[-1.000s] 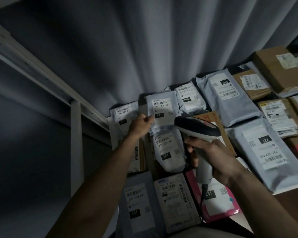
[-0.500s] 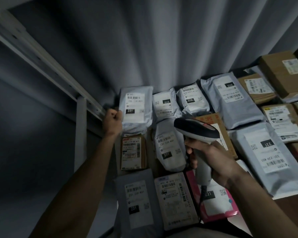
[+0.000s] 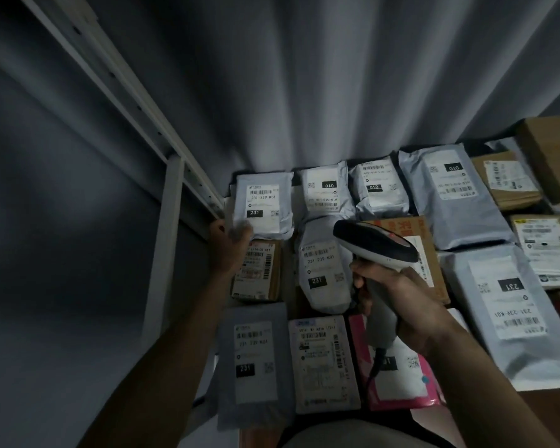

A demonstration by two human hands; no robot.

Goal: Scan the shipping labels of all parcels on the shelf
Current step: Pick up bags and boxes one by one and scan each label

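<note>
Grey curtain folds hung behind the shelf, where parcels lay in rows with labels up. At the far corner the left hand rested against the near edge of a white mailer marked 231; blur kept me from telling whether its fingers gripped it. The right hand had its fingers clenched round the handle of a barcode scanner, whose head hung over a grey mailer just beyond those fingers.
</note>
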